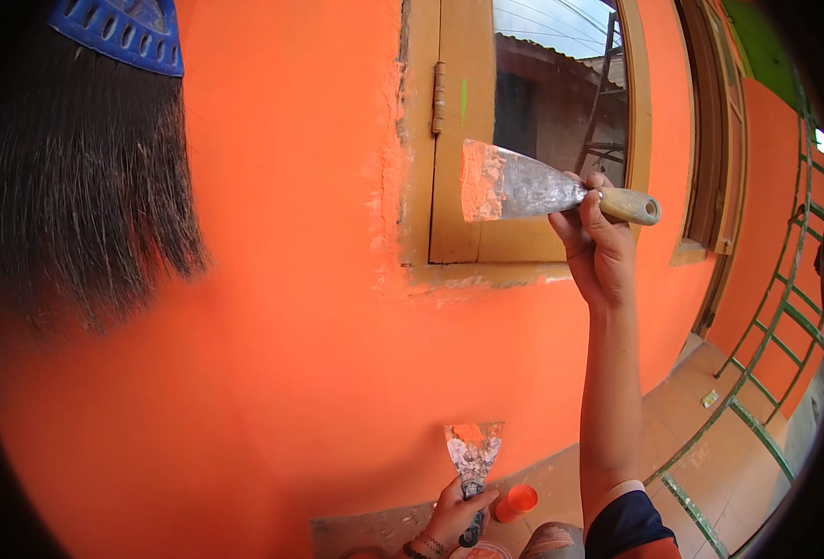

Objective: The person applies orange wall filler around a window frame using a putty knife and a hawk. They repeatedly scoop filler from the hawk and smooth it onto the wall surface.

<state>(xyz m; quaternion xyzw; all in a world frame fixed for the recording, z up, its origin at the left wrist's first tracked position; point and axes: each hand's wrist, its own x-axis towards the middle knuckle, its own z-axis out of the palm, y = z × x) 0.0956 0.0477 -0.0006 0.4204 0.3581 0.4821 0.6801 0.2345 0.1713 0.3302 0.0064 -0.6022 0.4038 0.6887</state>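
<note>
My right hand (598,233) is raised in front of the wooden window frame, gripping a putty knife with a pale wooden handle (637,207); orange paste coats the edge of its metal blade (524,186). Lower down, my left hand (454,517) holds a narrower putty knife (472,456) upright by its dark handle, its blade smeared with orange and white. The orange wall (291,354) has rough, pale patches along the edge of the brown window frame (458,214).
A blue broom head with black bristles (86,158) fills the upper left. An orange cup (517,503) stands on the tiled floor (663,438) below the wall. Green metal ladders or scaffolding (749,419) occupy the right, near a second window (701,140).
</note>
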